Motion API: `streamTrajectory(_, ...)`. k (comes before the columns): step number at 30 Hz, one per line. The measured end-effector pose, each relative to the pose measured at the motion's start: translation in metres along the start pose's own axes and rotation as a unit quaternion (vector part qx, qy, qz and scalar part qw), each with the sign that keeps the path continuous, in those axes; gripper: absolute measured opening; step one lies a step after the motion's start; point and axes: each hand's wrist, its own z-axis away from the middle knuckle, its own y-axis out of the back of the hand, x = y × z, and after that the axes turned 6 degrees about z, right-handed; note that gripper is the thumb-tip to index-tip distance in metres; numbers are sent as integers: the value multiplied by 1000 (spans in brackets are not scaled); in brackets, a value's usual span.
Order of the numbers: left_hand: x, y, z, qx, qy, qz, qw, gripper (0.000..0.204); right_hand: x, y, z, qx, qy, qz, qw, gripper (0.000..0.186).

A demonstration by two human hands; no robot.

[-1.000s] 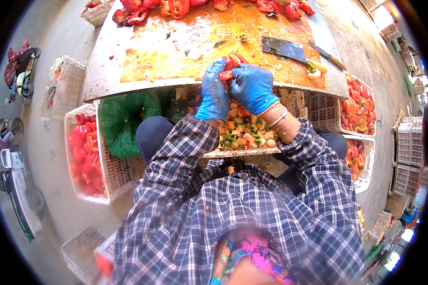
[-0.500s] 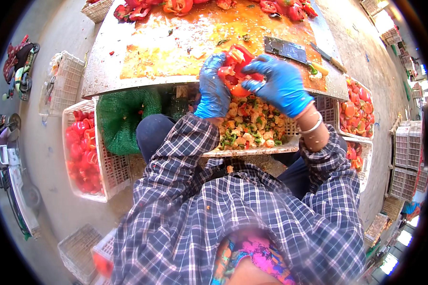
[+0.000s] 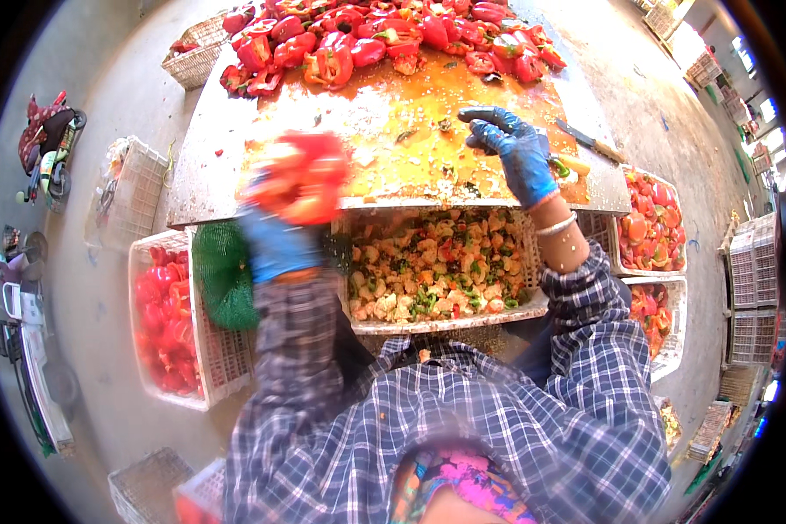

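Observation:
My left hand (image 3: 275, 240), in a blue glove and smeared by motion, grips a red bell pepper (image 3: 301, 179) over the near left edge of the table. The pepper is blurred as well. My right hand (image 3: 520, 157), also gloved in blue, is held over the right part of the table with its fingers apart and nothing in them. Behind it lies a cleaver, mostly hidden, its light handle (image 3: 575, 164) showing to the right. Below the table edge, between my knees, stands a crate (image 3: 428, 327) full of pepper cores, seeds and green stem bits.
Red peppers (image 3: 384, 44) are heaped at the table's far side. A slim knife (image 3: 589, 140) lies near its right edge. Crates of red peppers stand left (image 3: 205, 349) and right (image 3: 651, 223). A green mesh sack (image 3: 223, 275) hangs beside the left crate.
My left hand has swung left with the red bell pepper. My right hand has let go of the pepper and moved slightly right. The view has shifted, showing more of the heap.

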Motion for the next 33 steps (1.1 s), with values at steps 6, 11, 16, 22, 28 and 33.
streamTrajectory(6, 249, 146, -23, 13, -168, -243, 955, 39, 130, 76, -112, 129, -5, 350, 928, 32)
streamTrajectory(11, 272, 360, -3, 195, -303, -848, 388, 44, 136, 71, -207, 122, -18, 508, 853, 46)
streamTrajectory(16, 139, 433, 10, 212, 166, -785, 557, 41, 175, 65, -256, 117, -65, 663, 737, 44)
streamTrajectory(22, 157, 422, -21, 273, -10, -636, 722, 44, 128, 46, -217, 16, -115, -90, 989, 29)
streamTrajectory(28, 111, 94, -60, 13, -22, -390, 920, 52, 92, 10, -147, -33, -39, 2, 999, 40)
streamTrajectory(33, 7, -59, -50, -128, 221, -67, 965, 49, -7, -70, -69, -10, 350, 319, 881, 32)
